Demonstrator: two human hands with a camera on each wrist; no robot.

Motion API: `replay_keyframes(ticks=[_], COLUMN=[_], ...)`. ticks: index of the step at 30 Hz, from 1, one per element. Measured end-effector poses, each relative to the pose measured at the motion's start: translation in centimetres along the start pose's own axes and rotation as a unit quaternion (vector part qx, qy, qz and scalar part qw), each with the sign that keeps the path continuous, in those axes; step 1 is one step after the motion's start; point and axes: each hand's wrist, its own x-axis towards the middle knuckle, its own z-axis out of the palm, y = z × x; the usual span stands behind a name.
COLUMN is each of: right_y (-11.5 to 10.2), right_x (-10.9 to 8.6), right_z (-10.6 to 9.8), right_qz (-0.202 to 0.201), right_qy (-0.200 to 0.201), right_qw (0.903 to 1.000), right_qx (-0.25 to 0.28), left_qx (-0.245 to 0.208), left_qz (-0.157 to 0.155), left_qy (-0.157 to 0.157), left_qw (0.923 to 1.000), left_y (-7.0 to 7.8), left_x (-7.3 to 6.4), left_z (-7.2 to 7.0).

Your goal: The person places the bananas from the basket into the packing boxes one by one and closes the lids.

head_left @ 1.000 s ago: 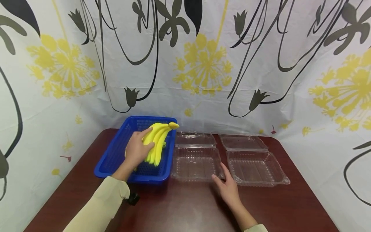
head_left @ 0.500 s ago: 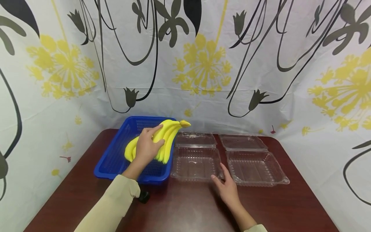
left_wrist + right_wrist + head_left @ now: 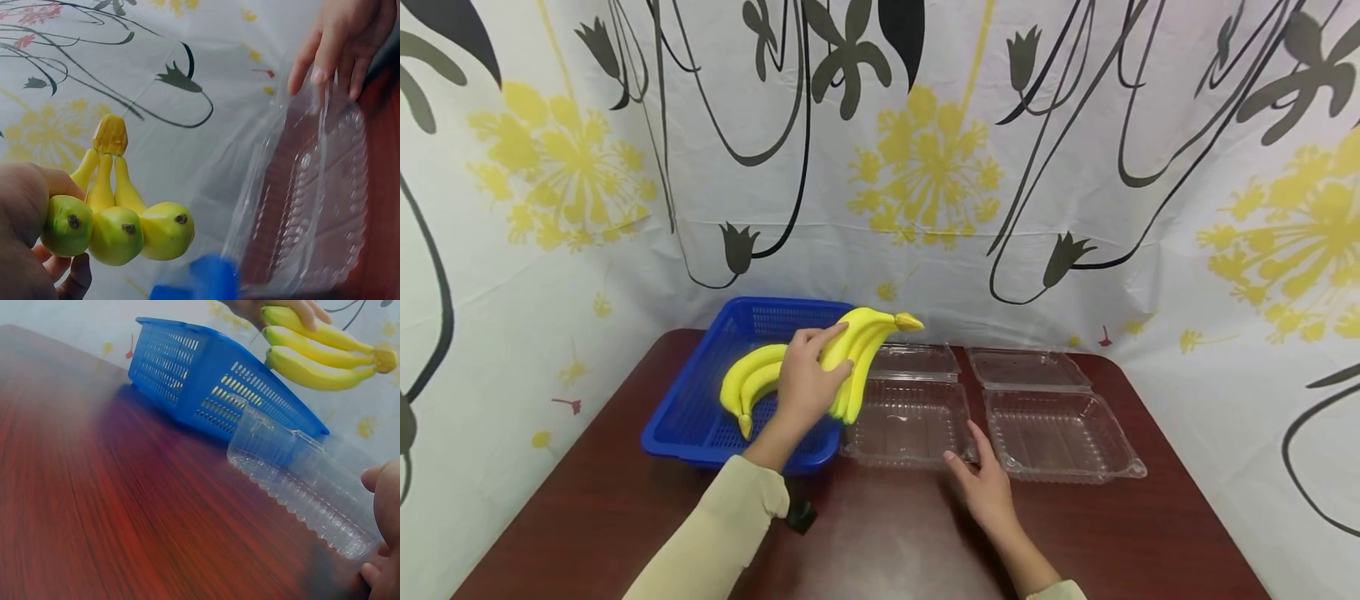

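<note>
My left hand [image 3: 808, 375] grips a bunch of yellow bananas [image 3: 868, 350] above the right rim of the blue basket [image 3: 662, 442]. Its stem end points right, and greenish tips face the left wrist camera on the bananas [image 3: 115, 234]. More bananas [image 3: 752, 375] lie in the basket, partly hidden behind my left hand. A clear plastic clamshell container [image 3: 910, 421] stands beside the basket with its lid folded back. My right hand [image 3: 988, 487] holds this container at its front right corner, thumb and fingers on either side of the edge [image 3: 325, 112].
A second clear clamshell container [image 3: 1067, 433], also with its lid back, stands farther right. Everything rests on a dark red-brown table [image 3: 880, 542]. A patterned cloth [image 3: 925, 275] hangs close behind the table. A small black object [image 3: 801, 517] shows beneath my left wrist.
My left hand has carried the banana bunch rightward from inside the basket to over its right rim, uncovering more of the other bananas. My right hand has stayed at the container's corner.
</note>
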Motion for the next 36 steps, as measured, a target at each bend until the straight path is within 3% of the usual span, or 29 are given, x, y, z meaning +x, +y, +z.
replay_keyframes(ticks=[17, 24, 30, 36], right_y=[-0.1, -0.1, 0.0, 0.0], right_x=[-0.2, -0.2, -0.2, -0.1], right_z=[0.0, 0.0, 0.1, 0.1], right_qz=[-0.002, -0.005, -0.007, -0.007], right_qy=[0.008, 0.000, 0.005, 0.002], right_qw=[1.0000, 1.0000, 0.9999, 0.9999], right_qx=[0.004, 0.004, 0.007, 0.009], left_qx=[-0.056, -0.049, -0.052, -0.026], left_qz=[0.010, 0.004, 0.017, 0.028], left_qy=[0.012, -0.009, 0.005, -0.003], left_qw=[0.9983, 0.9988, 0.9985, 0.9993], left_y=[1.5, 1.1, 0.6, 0.0], left_x=[-3.0, -4.1, -4.1, -4.2], left_z=[5.7, 8.0, 9.0, 9.6])
